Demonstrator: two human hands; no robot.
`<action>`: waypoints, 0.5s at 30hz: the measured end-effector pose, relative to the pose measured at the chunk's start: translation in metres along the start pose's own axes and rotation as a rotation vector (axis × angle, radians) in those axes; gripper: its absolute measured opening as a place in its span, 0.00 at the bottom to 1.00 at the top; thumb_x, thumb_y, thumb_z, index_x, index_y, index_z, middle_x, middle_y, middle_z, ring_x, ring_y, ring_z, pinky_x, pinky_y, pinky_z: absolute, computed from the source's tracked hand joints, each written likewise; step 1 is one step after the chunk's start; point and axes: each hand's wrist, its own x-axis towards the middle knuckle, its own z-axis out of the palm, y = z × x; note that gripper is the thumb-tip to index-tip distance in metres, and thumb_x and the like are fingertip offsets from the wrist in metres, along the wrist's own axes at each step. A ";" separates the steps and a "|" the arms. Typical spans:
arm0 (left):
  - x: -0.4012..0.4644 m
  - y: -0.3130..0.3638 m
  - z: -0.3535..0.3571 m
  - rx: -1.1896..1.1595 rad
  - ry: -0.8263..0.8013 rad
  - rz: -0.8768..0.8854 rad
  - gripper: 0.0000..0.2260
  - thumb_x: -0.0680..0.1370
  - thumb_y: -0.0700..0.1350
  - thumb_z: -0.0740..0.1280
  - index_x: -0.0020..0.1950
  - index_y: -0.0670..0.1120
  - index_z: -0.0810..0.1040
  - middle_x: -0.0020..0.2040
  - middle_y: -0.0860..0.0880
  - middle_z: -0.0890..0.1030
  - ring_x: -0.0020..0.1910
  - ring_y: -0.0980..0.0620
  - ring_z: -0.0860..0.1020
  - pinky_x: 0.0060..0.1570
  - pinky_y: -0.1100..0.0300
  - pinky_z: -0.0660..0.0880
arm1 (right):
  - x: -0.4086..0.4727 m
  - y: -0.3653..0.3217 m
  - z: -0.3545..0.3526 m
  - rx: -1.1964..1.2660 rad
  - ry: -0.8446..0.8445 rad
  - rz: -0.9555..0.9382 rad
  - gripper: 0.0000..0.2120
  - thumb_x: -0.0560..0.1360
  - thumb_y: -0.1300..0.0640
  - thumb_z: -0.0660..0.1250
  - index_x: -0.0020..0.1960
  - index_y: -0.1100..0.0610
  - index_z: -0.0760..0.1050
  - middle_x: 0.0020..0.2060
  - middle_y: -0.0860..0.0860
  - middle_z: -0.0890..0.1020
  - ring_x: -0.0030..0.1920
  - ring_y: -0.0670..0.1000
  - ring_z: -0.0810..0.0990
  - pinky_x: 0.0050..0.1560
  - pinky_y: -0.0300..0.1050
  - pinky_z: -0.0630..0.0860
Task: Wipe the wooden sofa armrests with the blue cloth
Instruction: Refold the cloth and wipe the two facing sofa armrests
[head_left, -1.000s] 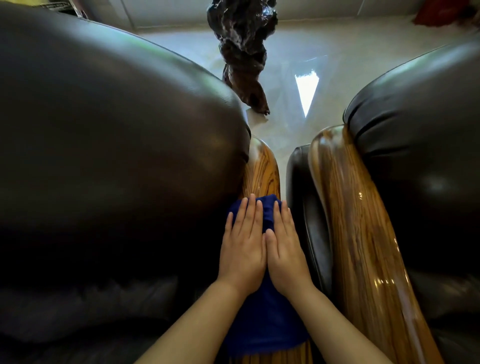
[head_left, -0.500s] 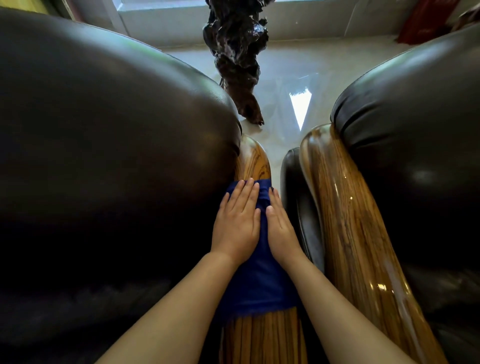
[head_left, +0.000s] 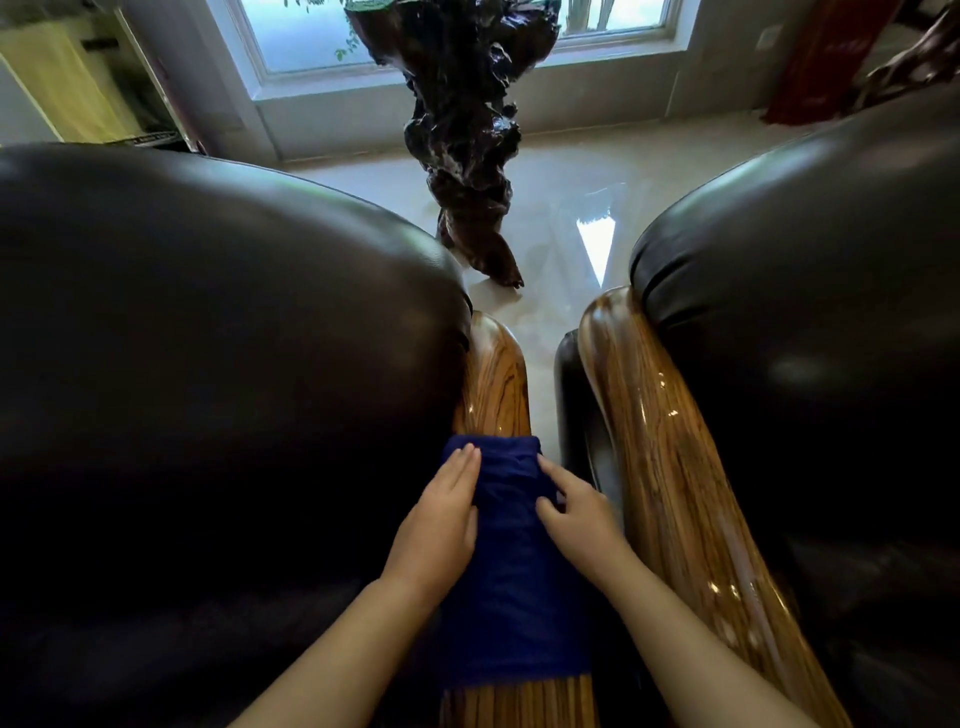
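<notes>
The blue cloth (head_left: 511, 566) is draped over the glossy wooden armrest (head_left: 496, 387) of the left sofa, covering its middle stretch. My left hand (head_left: 439, 525) lies flat on the cloth's left side, against the black leather cushion. On the cloth's right side rests my right hand (head_left: 576, 514), fingers slightly curled over the armrest's edge. The hands sit apart, with bunched cloth between them. A second wooden armrest (head_left: 670, 467), bare and shiny, runs alongside on the right sofa.
Black leather cushions (head_left: 208, 389) bulge on the left, and another cushion (head_left: 810, 322) on the right. A narrow gap separates the two armrests. Beyond them stand a dark gnarled wooden sculpture (head_left: 462, 135) on a glossy pale floor (head_left: 571, 197) and a window (head_left: 311, 36).
Both hands have slid the cloth forward along the left armrest, uncovering wood near me. The hands have spread from side by side to the cloth's two sides. The view has tilted up.
</notes>
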 end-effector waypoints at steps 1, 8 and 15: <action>-0.001 0.001 -0.001 0.015 0.015 -0.021 0.26 0.78 0.39 0.59 0.74 0.48 0.55 0.76 0.52 0.57 0.72 0.62 0.52 0.68 0.70 0.46 | 0.001 -0.002 -0.001 -0.045 0.018 -0.003 0.23 0.75 0.62 0.62 0.69 0.54 0.65 0.66 0.51 0.73 0.63 0.46 0.70 0.61 0.37 0.65; 0.007 0.018 -0.020 0.116 0.041 -0.109 0.14 0.75 0.38 0.62 0.60 0.47 0.76 0.53 0.50 0.76 0.55 0.52 0.74 0.53 0.57 0.76 | -0.002 -0.019 -0.021 -0.331 0.080 -0.095 0.06 0.73 0.59 0.65 0.48 0.54 0.78 0.45 0.51 0.81 0.43 0.46 0.76 0.47 0.41 0.75; -0.004 0.055 -0.079 -0.104 -0.045 -0.152 0.09 0.72 0.42 0.69 0.51 0.49 0.83 0.48 0.52 0.84 0.48 0.57 0.79 0.52 0.60 0.76 | -0.041 -0.062 -0.087 -0.152 -0.071 -0.173 0.03 0.73 0.59 0.67 0.46 0.54 0.79 0.41 0.48 0.81 0.43 0.44 0.79 0.45 0.40 0.77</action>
